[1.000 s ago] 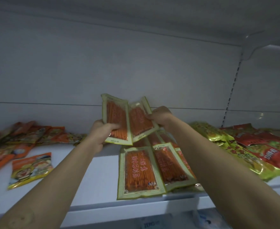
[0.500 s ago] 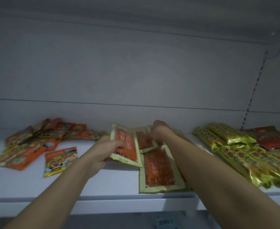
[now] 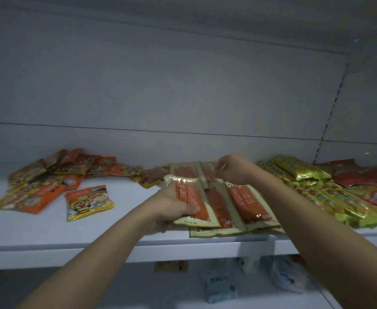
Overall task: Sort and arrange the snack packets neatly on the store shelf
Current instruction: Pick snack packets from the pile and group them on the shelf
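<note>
On the white shelf (image 3: 49, 233), several flat packets of orange-red spicy strips with pale green borders lie in a middle pile (image 3: 247, 204). My left hand (image 3: 172, 206) grips one such strip packet (image 3: 192, 199) by its left edge, low over the pile's left side. My right hand (image 3: 234, 170) hovers above the back of the pile, fingers curled and pinched; whether it pinches a packet edge is unclear.
Orange cartoon snack packets (image 3: 49, 181) are heaped at the left, one (image 3: 88, 201) lying apart. Yellow-green packets (image 3: 312, 186) and red packets (image 3: 370, 181) crowd the right. A lower shelf holds a ZERO box (image 3: 221, 286). Bare shelf lies between left heap and middle pile.
Both hands brought the raised strip packets down onto the middle pile. My right hand let go of its packet and lifted off; my left hand still grips one. The view shifted left.
</note>
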Motion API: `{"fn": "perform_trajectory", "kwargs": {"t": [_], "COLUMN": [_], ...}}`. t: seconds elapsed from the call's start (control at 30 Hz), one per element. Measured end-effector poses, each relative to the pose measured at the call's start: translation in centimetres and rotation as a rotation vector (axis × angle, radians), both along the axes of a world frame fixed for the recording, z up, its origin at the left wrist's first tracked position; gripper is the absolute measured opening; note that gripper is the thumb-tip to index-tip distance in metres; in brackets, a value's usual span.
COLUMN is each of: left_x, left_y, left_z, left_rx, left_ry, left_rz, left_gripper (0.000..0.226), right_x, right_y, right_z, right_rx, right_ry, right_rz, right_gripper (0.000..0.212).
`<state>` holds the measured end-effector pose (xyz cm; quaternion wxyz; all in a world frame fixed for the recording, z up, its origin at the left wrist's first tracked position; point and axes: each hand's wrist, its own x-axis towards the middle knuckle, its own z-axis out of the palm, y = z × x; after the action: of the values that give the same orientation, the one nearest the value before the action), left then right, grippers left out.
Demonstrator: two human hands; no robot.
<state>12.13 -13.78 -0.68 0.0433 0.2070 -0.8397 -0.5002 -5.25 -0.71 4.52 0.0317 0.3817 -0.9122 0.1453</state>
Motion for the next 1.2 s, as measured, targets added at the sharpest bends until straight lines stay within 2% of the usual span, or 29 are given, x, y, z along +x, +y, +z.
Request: {"fn": "perform_trajectory", "kwargs": {"t": [0.07,0.1,0.13,0.2,0.3,0.43,0.57,0.7,0.83,0.9,1.07,1.2], "left_x": [-0.2,-0.1,-0.2,0.1,0.7,0.9,1.0,1.7,2.9,3.7,6.0,7.5], "left_y": [0.4,0.8,1.0,1.1,1.0,0.1,-0.7,-1.1,-2.7,-4.1,-8.2,-10.4], "left_z": [0.1,0.2,0.2,-0.3,-1.4,-2.3,-3.2,-3.6,-3.1,-2.7,-1.9,-2.0], "left_rx": [-0.546,-0.704,-0.748,-0.731,-0.79,-0.856,-0.852,-0.78,-0.804,-0.856,-1.001,-1.073], "left_ry": [-0.164,-0.195,-0.197,-0.166,-0.139,-0.098,-0.037,0.107,0.161,0.147,0.075,-0.098], "left_rz": [0.004,0.013,-0.004,-0.105,-0.229,-0.253,-0.242,-0.217,-0.169,-0.093,0.041,0.158], "left_gripper": [0.058,0.063,0.069,0.075,0.071,0.064,0.061,0.059,0.052,0.05,0.047,0.053], "right_x": [1.5,2.1,2.8,4.0,5.7,7.6,8.9,9.1,9.3,9.5,9.9,9.8], "right_y": [0.7,1.0,1.3,1.9,2.4,2.1,2.0,2.0,1.4,0.4,-4.3,-9.5], "right_z": [-0.1,-0.1,-0.2,-0.4,-0.8,-1.9,-2.9,-3.2,-3.1,-2.9,-1.8,-1.9], "right_rx": [0.005,0.013,0.03,0.064,0.124,0.262,0.256,0.277,0.169,0.114,0.194,0.242], "right_ry": [0.006,0.015,0.025,0.025,-0.029,-0.078,-0.045,-0.036,-0.045,-0.045,0.011,0.094], "right_rz": [0.025,0.032,0.038,0.054,0.098,0.119,0.077,0.073,0.048,0.058,0.136,0.233], "right_gripper": [0.025,0.027,0.028,0.031,0.037,0.04,0.043,0.044,0.051,0.052,0.059,0.057]}}
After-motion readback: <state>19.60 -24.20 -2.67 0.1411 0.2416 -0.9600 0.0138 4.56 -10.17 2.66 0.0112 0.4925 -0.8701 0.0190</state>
